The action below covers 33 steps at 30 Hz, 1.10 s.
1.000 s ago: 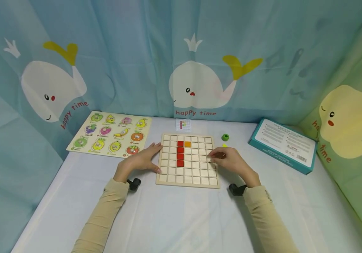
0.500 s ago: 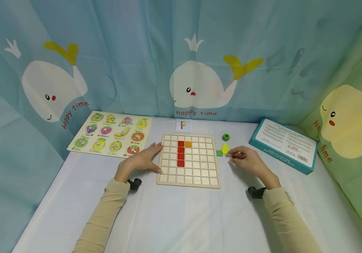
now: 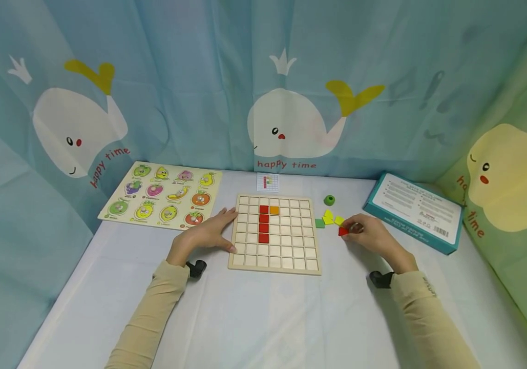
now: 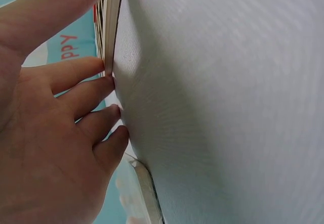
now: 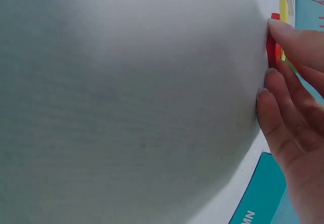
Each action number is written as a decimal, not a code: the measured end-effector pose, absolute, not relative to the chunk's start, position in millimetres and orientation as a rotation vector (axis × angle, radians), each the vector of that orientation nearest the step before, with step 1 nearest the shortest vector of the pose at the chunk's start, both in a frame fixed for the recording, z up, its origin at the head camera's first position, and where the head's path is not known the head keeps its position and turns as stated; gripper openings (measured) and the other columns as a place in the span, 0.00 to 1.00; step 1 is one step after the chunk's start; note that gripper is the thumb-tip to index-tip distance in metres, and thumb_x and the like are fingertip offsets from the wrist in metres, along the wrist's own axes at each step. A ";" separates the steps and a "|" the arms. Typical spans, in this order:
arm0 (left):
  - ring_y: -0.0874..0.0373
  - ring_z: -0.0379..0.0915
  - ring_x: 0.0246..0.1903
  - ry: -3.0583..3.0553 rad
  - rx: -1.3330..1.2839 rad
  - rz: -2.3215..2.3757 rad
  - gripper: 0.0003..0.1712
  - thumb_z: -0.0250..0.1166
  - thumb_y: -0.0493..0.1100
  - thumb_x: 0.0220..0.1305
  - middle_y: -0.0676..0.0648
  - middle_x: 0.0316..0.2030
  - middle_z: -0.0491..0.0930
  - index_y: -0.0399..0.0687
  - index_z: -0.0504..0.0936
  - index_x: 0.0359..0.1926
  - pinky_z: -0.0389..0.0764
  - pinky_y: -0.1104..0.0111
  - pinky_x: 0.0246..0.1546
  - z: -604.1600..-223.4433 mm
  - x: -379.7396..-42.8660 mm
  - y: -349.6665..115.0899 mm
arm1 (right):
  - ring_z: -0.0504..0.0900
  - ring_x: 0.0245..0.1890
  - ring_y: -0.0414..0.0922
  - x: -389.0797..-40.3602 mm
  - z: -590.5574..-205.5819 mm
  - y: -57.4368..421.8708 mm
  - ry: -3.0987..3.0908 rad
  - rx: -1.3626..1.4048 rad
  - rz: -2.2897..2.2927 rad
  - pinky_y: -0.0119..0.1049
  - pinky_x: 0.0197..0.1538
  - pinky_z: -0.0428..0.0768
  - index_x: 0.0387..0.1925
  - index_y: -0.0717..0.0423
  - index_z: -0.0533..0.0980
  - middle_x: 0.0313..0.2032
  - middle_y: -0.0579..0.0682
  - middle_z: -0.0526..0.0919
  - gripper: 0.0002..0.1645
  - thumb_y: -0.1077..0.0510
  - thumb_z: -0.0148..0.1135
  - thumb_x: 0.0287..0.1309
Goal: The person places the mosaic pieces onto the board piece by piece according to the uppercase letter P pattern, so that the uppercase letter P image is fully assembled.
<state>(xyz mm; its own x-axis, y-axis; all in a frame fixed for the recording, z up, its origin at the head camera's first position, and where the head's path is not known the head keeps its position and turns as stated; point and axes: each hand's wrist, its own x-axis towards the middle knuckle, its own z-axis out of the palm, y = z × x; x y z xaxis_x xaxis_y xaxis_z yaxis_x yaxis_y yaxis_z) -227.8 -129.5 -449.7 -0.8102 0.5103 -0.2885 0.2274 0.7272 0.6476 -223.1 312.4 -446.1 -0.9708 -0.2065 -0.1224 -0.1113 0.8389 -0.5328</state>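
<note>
In the head view, a wooden grid board (image 3: pixel 288 241) lies mid-table, bearing a column of red tiles (image 3: pixel 264 218) and an orange tile (image 3: pixel 274 210). My left hand (image 3: pixel 203 233) rests at its left edge, thumb and fingers spread; the left wrist view has the fingertips touching the board's side (image 4: pixel 114 27). To the right of the board, my right hand (image 3: pixel 369 236) pinches a loose red tile (image 3: pixel 343 232) at table level. The right wrist view gives the thumb on this red tile (image 5: pixel 271 44). Beside it lie yellow tiles (image 3: pixel 329 219) and a green tile (image 3: pixel 320 223).
A small pattern card (image 3: pixel 267 182) lies behind the board. A fruit puzzle board (image 3: pixel 127 202) is at the left back. A small green round object (image 3: pixel 329 200) stands behind the tiles, and a teal box (image 3: pixel 413 212) sits at the right back, before a whale-print curtain (image 3: pixel 189 102).
My right hand has moved right, away from the board's edge, uncovering the green and yellow tiles and a red tile at its fingertips. My left hand has stayed at the board.
</note>
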 end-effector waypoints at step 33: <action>0.41 0.32 0.82 2.481 0.566 0.842 0.62 0.80 0.46 0.55 0.40 0.82 0.44 0.38 0.52 0.81 0.47 0.48 0.80 -448.2 -228.1 -127.6 | 0.84 0.36 0.45 -204.0 -434.6 277.1 2.907 -0.559 -0.901 0.34 0.41 0.83 0.44 0.63 0.86 0.37 0.52 0.87 0.13 0.63 0.74 0.56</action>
